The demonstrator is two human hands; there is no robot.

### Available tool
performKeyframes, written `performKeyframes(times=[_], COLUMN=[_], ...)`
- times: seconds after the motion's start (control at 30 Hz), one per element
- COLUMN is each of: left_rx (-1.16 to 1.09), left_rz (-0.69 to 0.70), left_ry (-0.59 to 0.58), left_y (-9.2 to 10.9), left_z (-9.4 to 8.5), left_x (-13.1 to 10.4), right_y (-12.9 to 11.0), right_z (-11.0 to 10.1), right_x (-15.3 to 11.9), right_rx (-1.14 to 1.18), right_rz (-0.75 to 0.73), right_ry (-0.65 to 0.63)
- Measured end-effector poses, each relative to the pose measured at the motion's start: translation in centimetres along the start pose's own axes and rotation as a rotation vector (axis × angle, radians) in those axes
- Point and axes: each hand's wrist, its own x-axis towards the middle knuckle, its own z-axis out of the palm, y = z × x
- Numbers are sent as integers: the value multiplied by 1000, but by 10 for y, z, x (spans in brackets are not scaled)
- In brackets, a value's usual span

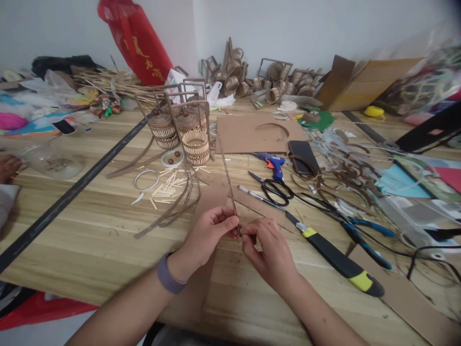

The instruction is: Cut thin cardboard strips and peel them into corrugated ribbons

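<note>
My left hand (218, 228) pinches a thin brown cardboard strip (228, 175) near its lower end; the strip stands up and away from me. At that same end, the fingertips of my right hand (264, 240) are pressed together on or beside the strip's tip. Whether a smaller piece sits between the right fingers is hidden. Beneath my hands lies a brown cardboard piece (212, 199). A pen (261, 197) and a yellow-and-black utility knife (334, 257) rest to the right. Black scissors (273, 187) and a blue glue gun (272, 163) lie beyond.
Small slatted baskets (196, 146) with tall handles stand at centre left, near loose pale sticks (167, 187) and curved strips (173, 211). A phone (304, 156) and blue-handled pliers (367, 240) lie right. Another person's hand (9, 167) is at the left edge.
</note>
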Motion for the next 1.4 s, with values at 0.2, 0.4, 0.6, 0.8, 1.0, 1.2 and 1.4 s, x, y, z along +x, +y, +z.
performKeyframes(times=[0.2, 0.4, 0.6, 0.8, 1.0, 1.2, 1.4], left_rx=[90, 480, 747, 1026, 1147, 1246, 1145], left_rz=[-24, 97, 242, 456, 526, 562, 670], left_ry=[-67, 47, -62, -89, -73, -84, -227], left_y=[-6, -7, 2, 2, -1, -1, 2], left_z=[-4, -7, 1, 1, 0, 0, -3], left_x=[2, -2, -13, -13, -13, -16, -16], right_y=[-1, 3, 12, 15, 15, 16, 18], right_z=[1, 3, 0, -2, -1, -3, -21], right_x=[1, -3, -2, 2, 1, 2, 8], right_rx=[59, 27, -25, -59, -61, 21, 292], right_rz=[33, 110, 125, -10, -44, 15, 195], right_ry=[-34, -32, -26, -58, -100, -149, -302])
